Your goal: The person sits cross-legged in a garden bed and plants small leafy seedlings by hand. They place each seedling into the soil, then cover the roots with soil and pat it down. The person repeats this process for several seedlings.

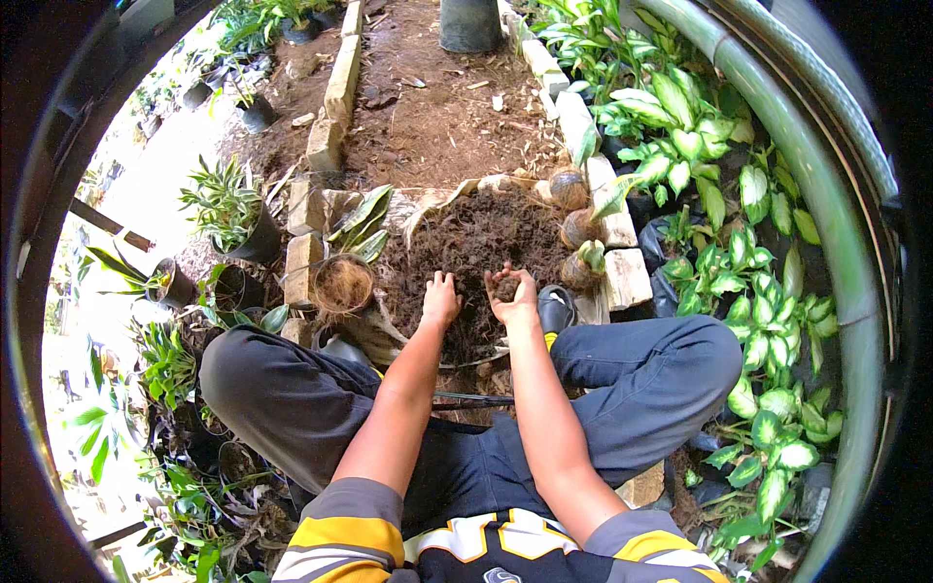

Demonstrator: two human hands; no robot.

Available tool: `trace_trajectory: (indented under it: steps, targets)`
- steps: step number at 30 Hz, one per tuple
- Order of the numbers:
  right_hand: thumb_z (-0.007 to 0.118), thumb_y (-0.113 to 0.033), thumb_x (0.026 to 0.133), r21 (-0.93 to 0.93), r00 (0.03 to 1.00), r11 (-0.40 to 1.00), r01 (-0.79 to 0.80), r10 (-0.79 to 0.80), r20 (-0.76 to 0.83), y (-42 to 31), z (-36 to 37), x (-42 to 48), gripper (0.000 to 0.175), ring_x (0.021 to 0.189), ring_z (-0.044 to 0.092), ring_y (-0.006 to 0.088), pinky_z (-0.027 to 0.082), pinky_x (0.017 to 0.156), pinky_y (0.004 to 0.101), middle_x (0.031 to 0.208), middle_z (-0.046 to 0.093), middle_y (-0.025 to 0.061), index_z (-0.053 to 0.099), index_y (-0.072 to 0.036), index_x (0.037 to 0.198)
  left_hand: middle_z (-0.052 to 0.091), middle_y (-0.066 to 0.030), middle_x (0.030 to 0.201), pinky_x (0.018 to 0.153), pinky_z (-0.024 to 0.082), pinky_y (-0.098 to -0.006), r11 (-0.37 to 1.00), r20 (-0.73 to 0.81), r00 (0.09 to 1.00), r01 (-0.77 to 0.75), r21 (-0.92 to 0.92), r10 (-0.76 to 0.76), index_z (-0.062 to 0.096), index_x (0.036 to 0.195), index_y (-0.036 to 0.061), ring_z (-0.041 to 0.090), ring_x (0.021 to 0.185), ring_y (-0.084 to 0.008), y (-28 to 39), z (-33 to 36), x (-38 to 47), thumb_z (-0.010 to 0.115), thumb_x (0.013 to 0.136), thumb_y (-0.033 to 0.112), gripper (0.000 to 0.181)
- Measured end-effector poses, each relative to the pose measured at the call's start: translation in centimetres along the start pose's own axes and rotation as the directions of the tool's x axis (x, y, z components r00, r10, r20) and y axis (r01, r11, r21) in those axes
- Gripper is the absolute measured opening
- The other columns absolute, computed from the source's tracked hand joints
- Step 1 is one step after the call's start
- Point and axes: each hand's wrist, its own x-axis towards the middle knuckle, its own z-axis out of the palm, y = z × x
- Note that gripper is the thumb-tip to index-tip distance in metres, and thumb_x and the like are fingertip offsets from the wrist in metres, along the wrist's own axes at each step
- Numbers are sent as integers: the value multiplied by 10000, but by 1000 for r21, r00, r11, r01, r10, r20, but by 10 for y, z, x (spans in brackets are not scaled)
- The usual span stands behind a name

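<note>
A heap of dark, crumbly potting soil (pixel 474 226) lies on a pale sack (pixel 393 324) on the ground between my knees. My right hand (pixel 514 295) is turned palm up over the heap's near right side, fingers curled around a small clump of soil (pixel 504 289). Just left of it, my left hand (pixel 442 297) reaches palm down to the soil; its fingertips are partly hidden, so I cannot tell whether it grips any. A round container of brown fibre (pixel 342 284), like a coconut shell half, sits left of the sack.
Three round fibrous balls (pixel 581 228), coconut-like, line the right side, some with green shoots. Cut leaves (pixel 364 222) lie at left. Stone blocks (pixel 628 279) edge the dirt path (pixel 423 116), where a dark bucket (pixel 470 25) stands. Potted plants (pixel 237 211) and variegated foliage (pixel 765 306) flank me.
</note>
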Motion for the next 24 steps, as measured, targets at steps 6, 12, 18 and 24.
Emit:
trace_trajectory:
  steps: [6, 12, 18, 24]
  targets:
    - [506, -61, 744, 11, 1000, 1000, 4, -4, 20, -2, -1, 0, 109, 611, 551, 197, 555, 768, 405, 660, 560, 43, 597, -57, 804, 435, -216, 1180, 878, 457, -445, 999, -39, 998, -41, 19, 42, 440, 1192, 4, 497, 1028, -401, -3, 5, -11, 637, 753, 83, 488]
    - [494, -61, 761, -14, 1000, 1000, 20, -20, 4, -5, 4, -5, 107, 606, 542, 201, 556, 773, 394, 660, 548, 40, 589, -63, 811, 457, -246, 1150, 901, 432, -448, 999, 12, 999, -44, -30, 44, 474, 1194, 2, 477, 1055, -412, -13, 9, -15, 569, 745, -19, 459]
    - [484, -55, 772, -29, 999, 999, 17, -17, 28, -11, 1, -9, 103, 618, 532, 199, 555, 777, 393, 666, 542, 46, 581, -52, 803, 572, -256, 988, 819, 475, -469, 923, -91, 984, 112, -369, -156, 510, 1113, -4, 564, 912, -437, -35, 7, 4, 601, 814, 147, 347]
    - [497, -53, 763, -52, 999, 998, 32, -35, -42, -10, 2, -9, 93, 621, 539, 198, 559, 775, 403, 667, 541, 55, 582, -46, 799, 467, -179, 1331, 938, 398, -463, 203, 478, 740, 620, -758, -473, 505, 1276, 77, 446, 1225, -315, -61, -24, 15, 646, 804, 332, 555]
